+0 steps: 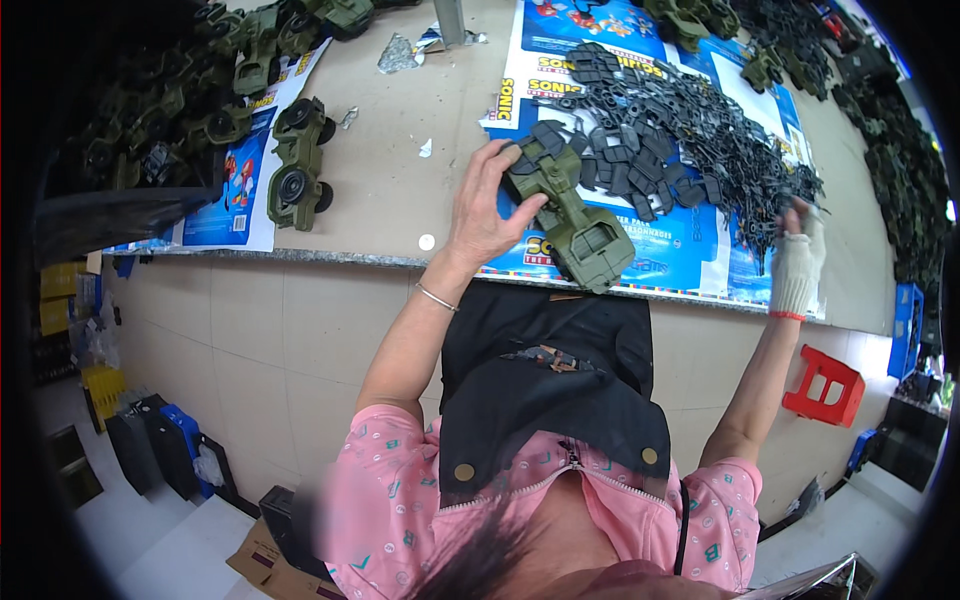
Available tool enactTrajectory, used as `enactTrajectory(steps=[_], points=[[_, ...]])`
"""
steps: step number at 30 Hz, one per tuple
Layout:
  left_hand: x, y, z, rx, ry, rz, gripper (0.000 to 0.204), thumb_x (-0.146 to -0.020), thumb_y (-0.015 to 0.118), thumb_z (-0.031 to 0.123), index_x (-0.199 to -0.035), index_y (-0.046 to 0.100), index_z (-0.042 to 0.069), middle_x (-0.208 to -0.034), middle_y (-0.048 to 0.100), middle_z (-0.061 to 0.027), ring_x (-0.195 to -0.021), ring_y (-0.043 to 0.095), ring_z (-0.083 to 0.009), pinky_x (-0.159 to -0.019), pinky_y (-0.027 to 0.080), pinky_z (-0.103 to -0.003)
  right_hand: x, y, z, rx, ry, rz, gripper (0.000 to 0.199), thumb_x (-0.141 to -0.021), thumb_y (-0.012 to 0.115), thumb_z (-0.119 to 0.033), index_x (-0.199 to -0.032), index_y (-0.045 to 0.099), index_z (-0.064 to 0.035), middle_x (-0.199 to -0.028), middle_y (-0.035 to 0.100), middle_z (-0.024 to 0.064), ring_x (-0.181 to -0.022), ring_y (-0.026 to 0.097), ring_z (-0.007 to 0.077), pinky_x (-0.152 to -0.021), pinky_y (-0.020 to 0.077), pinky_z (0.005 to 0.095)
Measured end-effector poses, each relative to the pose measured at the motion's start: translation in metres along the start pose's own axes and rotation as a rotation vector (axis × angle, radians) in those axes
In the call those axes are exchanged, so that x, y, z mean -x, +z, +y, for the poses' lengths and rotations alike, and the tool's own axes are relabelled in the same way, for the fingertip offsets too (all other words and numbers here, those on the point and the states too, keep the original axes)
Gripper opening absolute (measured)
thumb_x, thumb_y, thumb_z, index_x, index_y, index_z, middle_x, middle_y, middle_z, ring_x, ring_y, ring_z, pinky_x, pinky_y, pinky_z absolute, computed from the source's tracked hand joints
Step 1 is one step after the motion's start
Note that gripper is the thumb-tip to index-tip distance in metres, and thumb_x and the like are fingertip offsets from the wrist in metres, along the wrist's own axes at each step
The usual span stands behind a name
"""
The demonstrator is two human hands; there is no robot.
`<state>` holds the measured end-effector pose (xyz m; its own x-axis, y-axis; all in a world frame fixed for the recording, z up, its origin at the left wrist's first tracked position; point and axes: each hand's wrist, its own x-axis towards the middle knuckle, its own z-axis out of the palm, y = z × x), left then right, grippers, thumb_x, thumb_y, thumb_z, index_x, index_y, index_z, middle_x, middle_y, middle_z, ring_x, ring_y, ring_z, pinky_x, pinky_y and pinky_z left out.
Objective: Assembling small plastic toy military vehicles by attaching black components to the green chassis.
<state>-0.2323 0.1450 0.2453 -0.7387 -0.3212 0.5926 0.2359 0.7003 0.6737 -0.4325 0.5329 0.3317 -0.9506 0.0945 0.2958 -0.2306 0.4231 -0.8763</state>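
Note:
My left hand (487, 205) grips an olive-green toy military truck (590, 240) at its dark end, thumb on top and fingers along the far side. The truck lies tilted over the table's near edge. At the right, my right hand (797, 265), in a white fingerless glove with a red cuff edge, reaches to the side of a heap of small black plastic parts (735, 150). Its fingertips are bent together and slightly blurred, and what is between them I cannot make out. Flat dark plastic pieces (625, 150) lie between the truck and the heap.
Another green toy truck (297, 165) with black wheels lies on its side at the left. Many more truck bodies (200, 110) are piled at the far left. Blue printed sheets (680, 235) cover part of the table. A red stool (825, 387) stands below at the right.

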Motion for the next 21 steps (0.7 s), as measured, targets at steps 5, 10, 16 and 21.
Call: enactTrajectory(steps=[5,10,16,21], points=[[0.003,0.001,-0.001,-0.040,0.019,0.029,0.068,-0.073,0.090,0.015,-0.130,0.056,0.001,-0.135,0.056,-0.0225,-0.121,0.060,-0.0404,-0.098,0.053,-0.044,0.081,0.108,-0.096,-0.182,0.160,-0.723,0.024,-0.100,0.062,-0.008,-0.122,0.068,-0.0001,-0.103,0.065,0.0044,-0.086,0.065,0.0106,-0.076,0.0534,0.0252],[0.003,-0.001,-0.003,-0.035,0.021,0.032,0.068,-0.072,0.090,0.015,-0.130,0.056,0.001,-0.134,0.056,-0.0225,-0.120,0.060,-0.0405,-0.098,0.054,-0.044,0.095,0.159,-0.129,-0.228,0.188,-0.900,0.025,-0.101,0.060,-0.008,-0.122,0.068,0.0026,-0.102,0.066,0.0056,-0.087,0.067,0.0121,-0.080,0.0554,0.0277],[0.002,0.001,-0.002,-0.035,0.035,0.028,0.067,-0.071,0.090,0.017,-0.128,0.057,0.003,-0.133,0.056,-0.0206,-0.118,0.062,-0.0388,-0.093,0.056,-0.044,0.099,0.170,-0.117,-0.091,0.095,-0.896,0.025,-0.098,0.063,-0.012,-0.117,0.071,0.0021,-0.098,0.068,0.0066,-0.086,0.067,0.0123,-0.078,0.0538,0.0275],[0.006,-0.004,0.000,-0.067,0.017,0.031,0.067,-0.072,0.090,0.021,-0.127,0.056,0.003,-0.131,0.056,-0.0199,-0.115,0.062,-0.0377,-0.090,0.057,-0.043,0.056,0.173,-0.149,0.281,-0.249,-1.214,0.029,-0.095,0.069,-0.020,-0.118,0.072,-0.0030,-0.096,0.075,0.0143,-0.088,0.070,0.0198,-0.082,0.0541,0.0331]])
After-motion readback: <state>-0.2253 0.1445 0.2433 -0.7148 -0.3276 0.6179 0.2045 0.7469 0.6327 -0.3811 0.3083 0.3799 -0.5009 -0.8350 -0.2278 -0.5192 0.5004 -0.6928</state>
